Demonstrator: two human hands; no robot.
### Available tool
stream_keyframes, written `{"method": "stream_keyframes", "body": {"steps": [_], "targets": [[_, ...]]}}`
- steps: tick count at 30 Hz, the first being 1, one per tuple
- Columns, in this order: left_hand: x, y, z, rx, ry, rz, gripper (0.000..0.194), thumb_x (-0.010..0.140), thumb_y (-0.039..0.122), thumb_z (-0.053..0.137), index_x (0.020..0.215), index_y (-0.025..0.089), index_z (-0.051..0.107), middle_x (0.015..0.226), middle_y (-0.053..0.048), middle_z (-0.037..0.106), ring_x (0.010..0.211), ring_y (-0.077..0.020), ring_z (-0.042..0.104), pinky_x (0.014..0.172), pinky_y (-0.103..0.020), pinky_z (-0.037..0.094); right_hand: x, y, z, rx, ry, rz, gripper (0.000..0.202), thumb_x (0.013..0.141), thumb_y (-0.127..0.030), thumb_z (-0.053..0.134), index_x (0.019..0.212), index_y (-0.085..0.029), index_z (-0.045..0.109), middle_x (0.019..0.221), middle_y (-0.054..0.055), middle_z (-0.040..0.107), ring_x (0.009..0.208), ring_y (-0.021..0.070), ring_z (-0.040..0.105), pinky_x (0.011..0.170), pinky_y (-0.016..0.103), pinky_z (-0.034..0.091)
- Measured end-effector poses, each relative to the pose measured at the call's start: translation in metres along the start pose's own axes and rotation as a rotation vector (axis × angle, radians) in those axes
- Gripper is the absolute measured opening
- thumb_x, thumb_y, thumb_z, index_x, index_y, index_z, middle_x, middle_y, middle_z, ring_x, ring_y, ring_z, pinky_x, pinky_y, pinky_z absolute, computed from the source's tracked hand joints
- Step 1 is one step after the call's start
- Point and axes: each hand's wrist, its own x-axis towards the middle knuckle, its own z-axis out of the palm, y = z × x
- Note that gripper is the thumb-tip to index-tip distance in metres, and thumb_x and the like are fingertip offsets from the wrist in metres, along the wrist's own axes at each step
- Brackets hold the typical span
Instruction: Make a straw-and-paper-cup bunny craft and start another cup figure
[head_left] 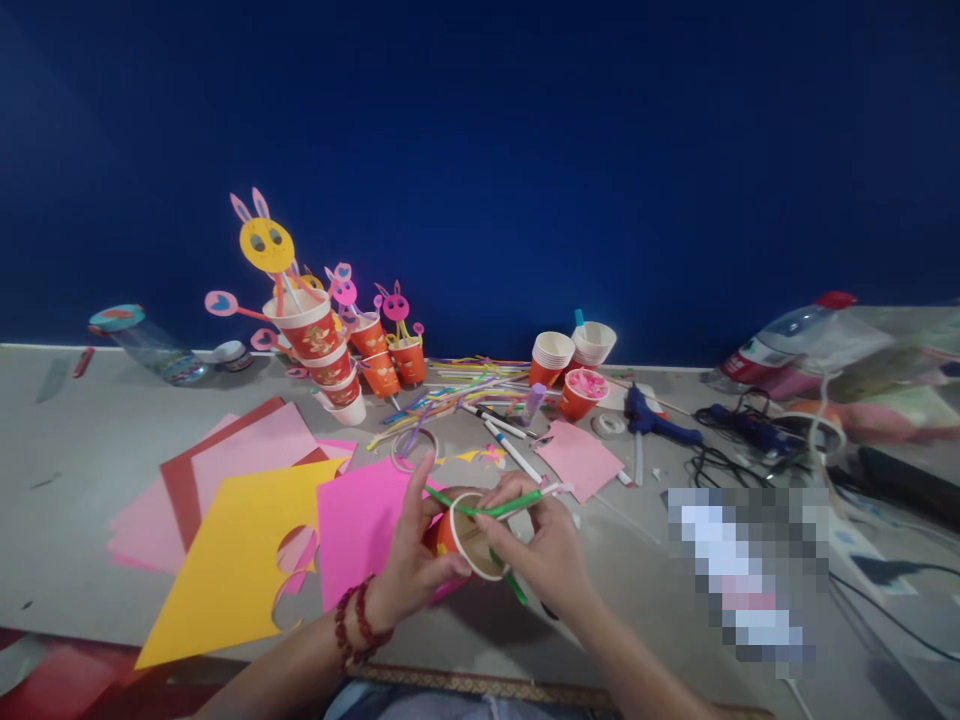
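A paper cup [445, 535], orange-red outside with a pale rim, is tilted with its mouth toward the right. My left hand [411, 560] is wrapped round its left side, the thumb near the rim. Green pipe cleaners [517, 503] cross over the cup's mouth, and another green end sticks out below it. My right hand [541, 545] pinches at the green pieces by the cup's right side. A thin white stick also passes near the right fingers. A pink sheet [352, 525] lies beneath and to the left of my left hand.
Left lies a yellow sheet [217, 560] with round cutouts. Stacked cups [311, 340] with rabbit figures stand at the back left. Loose pipe cleaners [480, 380], markers [514, 452] and a pink scrap [577, 460] lie mid-table. A blue glue gun [660, 425], cables and a bottle [780, 340] are right.
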Motion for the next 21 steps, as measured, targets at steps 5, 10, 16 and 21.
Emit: {"method": "stream_keyframes", "body": {"steps": [5,10,16,21], "targets": [[-0.002,-0.004,-0.001,-0.043,-0.02,0.023,0.109,0.08,0.055,0.078,0.16,0.036,0.007,0.127,-0.013,0.069,0.114,-0.0315,0.069,0.098,-0.046,0.054,0.001,-0.001,0.001,0.002,0.002,-0.02,0.007,0.083,-0.024,0.072,0.081,-0.023,0.065,0.08,0.002,0.071,0.085,0.0234,0.066,0.083,0.036,0.049],[-0.004,-0.008,-0.006,0.003,-0.028,0.022,0.103,0.08,0.058,0.076,0.16,0.035,0.016,0.128,-0.011,0.068,0.114,-0.0303,0.067,0.099,-0.046,0.053,0.001,-0.003,0.002,-0.048,0.007,-0.049,0.005,0.083,-0.024,0.07,0.083,-0.023,0.065,0.082,0.002,0.069,0.083,0.0224,0.065,0.082,0.035,0.049],[-0.003,-0.009,-0.013,0.162,-0.052,0.024,0.086,0.079,0.065,0.072,0.151,0.031,0.039,0.127,-0.011,0.068,0.113,-0.0302,0.067,0.101,-0.045,0.051,0.003,-0.001,0.002,-0.06,-0.012,-0.062,0.004,0.082,-0.024,0.071,0.084,-0.024,0.068,0.085,0.001,0.068,0.089,0.023,0.066,0.088,0.036,0.047],[-0.004,-0.01,-0.016,0.222,-0.092,0.051,0.087,0.08,0.064,0.071,0.154,0.032,0.035,0.132,-0.012,0.066,0.118,-0.0323,0.065,0.103,-0.047,0.05,0.001,-0.003,0.004,-0.058,-0.005,-0.035,0.006,0.082,-0.027,0.071,0.08,-0.023,0.067,0.082,0.002,0.066,0.086,0.0237,0.065,0.087,0.038,0.047]]}}
